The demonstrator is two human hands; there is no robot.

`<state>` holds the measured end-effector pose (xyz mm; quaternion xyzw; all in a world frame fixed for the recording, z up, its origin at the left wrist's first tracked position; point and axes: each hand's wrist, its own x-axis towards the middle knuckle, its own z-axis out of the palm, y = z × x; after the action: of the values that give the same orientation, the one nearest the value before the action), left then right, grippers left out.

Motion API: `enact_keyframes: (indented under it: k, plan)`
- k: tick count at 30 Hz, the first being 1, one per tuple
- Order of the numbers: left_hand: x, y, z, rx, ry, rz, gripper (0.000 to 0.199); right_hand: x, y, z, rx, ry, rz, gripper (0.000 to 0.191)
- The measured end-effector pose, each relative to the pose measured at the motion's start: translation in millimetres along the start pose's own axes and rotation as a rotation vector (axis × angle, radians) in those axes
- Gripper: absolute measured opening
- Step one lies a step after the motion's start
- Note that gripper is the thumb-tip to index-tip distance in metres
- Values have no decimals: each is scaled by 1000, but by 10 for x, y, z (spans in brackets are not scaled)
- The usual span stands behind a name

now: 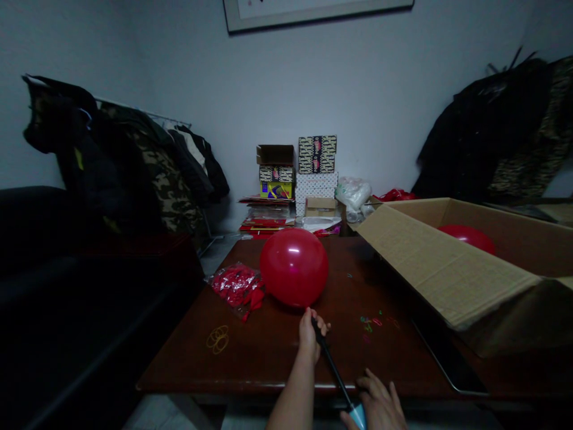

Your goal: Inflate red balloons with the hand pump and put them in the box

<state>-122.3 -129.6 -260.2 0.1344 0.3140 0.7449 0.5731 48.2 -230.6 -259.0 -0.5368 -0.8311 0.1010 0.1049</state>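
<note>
A round, inflated red balloon (pixel 294 267) rests over the middle of the brown table (pixel 268 370). At its lower end my left hand (pixel 312 331) pinches the balloon's neck beside the black tip of a pump. The black tube of the pump (pixel 357 415) runs down to a light blue body at the bottom edge. My right hand (pixel 378 401) is at that blue body, its thumb on one side and its other fingers spread; the palm side is hidden. Left of the balloon lies a clear bag of uninflated red balloons (pixel 237 286).
Yellow rubber bands (pixel 218 339) lie at the table's left, small coloured bands (pixel 369 322) at the right. An open cardboard box (pixel 452 263) holds another red balloon (pixel 468 237). A dark flat device (pixel 447 358) lies beside it. Stacked boxes (pixel 317 161) stand behind.
</note>
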Motion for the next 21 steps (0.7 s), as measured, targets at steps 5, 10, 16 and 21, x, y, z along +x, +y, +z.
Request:
enact_keyframes:
  k: [5, 10, 16, 21]
  plan:
    - [-1, -7, 20, 19, -5, -11, 41, 213, -154, -146, 78, -23, -19, 49]
    - [41, -31, 7, 35, -3, -9, 38, 583, -331, -225, 66, 49, 1, 47]
    - [117, -63, -36, 72, 26, 19, 38, 819, -419, -202, 57, 53, 5, 47]
    - [81, -82, -45, 100, 5, 44, 38, 592, -361, -112, 15, 81, -18, 47]
